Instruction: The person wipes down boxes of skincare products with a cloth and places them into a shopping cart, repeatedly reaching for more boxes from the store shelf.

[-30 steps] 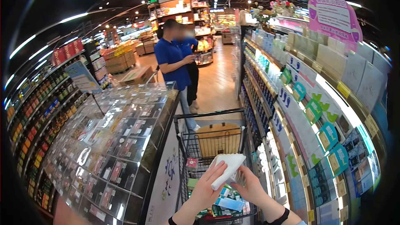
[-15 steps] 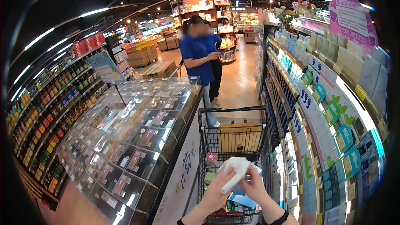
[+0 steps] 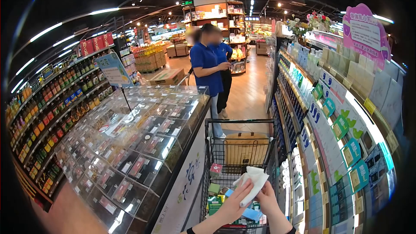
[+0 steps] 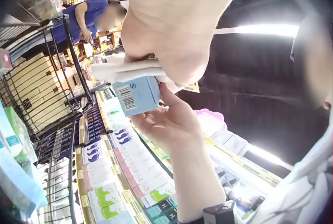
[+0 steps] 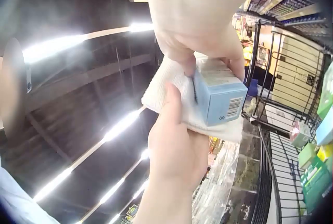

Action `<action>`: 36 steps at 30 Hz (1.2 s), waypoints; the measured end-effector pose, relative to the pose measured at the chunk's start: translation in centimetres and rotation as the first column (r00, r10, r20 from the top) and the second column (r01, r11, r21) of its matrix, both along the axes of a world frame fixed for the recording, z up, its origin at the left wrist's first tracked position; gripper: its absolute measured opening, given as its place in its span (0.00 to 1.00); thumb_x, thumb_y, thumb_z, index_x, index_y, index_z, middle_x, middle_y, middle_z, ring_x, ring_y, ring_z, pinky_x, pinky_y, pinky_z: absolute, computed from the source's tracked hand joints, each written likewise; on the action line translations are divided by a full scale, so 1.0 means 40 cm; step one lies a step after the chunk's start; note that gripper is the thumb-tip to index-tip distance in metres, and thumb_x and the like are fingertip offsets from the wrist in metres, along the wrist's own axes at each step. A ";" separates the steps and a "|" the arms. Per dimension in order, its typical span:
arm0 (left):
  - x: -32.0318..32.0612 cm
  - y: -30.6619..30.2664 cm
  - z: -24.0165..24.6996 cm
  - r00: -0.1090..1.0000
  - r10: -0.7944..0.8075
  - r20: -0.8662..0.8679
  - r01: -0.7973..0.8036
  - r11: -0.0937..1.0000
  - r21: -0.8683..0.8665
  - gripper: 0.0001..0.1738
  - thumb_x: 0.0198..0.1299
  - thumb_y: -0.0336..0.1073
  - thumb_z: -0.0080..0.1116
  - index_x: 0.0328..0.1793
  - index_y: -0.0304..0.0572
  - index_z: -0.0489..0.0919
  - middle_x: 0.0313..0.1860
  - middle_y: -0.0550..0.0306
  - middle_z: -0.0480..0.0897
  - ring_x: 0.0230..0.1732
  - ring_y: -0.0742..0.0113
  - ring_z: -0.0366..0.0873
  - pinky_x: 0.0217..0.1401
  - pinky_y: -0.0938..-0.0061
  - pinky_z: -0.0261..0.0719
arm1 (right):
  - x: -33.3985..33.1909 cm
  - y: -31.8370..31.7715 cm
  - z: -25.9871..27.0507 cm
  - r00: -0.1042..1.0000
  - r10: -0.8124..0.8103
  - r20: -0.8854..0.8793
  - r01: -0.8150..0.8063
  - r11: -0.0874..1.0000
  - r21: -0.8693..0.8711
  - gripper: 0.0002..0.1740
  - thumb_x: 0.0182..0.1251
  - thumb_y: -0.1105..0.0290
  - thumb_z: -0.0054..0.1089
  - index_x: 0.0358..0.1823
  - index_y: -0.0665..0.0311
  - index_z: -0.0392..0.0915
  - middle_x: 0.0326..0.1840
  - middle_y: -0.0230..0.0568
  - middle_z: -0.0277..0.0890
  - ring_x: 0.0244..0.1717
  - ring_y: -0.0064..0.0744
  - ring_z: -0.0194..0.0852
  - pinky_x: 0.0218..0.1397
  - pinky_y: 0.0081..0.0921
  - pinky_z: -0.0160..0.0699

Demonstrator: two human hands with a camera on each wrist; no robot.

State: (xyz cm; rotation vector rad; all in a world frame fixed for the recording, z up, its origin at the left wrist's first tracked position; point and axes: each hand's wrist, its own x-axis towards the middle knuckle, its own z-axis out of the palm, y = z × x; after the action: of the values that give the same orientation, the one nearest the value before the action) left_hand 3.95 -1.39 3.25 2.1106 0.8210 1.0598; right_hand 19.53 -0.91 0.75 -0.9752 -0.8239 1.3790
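Observation:
Above the cart, my left hand grips a folded white cloth in the head view. My right hand is close beside it, fingers bent behind the cloth. In the right wrist view, a light blue box with a barcode is pinched by my right hand. There the cloth lies against the box's side, with the thumb of my left hand on it. The left wrist view shows the box tilted between both hands; the left fingertips are largely hidden.
Small boxes, including a pink-red one and a green one, lie in the cart. A display of clear lidded bins borders it left, product shelves right. A person in a blue shirt stands ahead beside another person.
The head view has swung left, so the cart and hands appear farther right. The cloth has changed shape between my hands, with a folded flap standing up. Both hands keep their hold.

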 end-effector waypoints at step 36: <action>0.020 0.007 -0.127 0.910 0.076 0.408 0.226 0.733 -0.641 0.26 0.66 0.37 0.50 0.68 0.36 0.62 0.55 0.58 0.73 0.55 0.72 0.69 0.57 0.75 0.68 | 0.039 0.016 -0.002 0.963 -0.246 -0.110 0.234 0.966 -0.111 0.16 0.68 0.64 0.53 0.52 0.61 0.61 0.45 0.33 0.72 0.45 0.25 0.73 0.39 0.28 0.78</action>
State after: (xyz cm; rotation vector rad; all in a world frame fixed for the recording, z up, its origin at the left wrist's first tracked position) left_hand 4.75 -1.09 -1.84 1.2269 0.7471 0.9187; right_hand 21.10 -0.26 0.69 -1.0186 -0.5312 1.2635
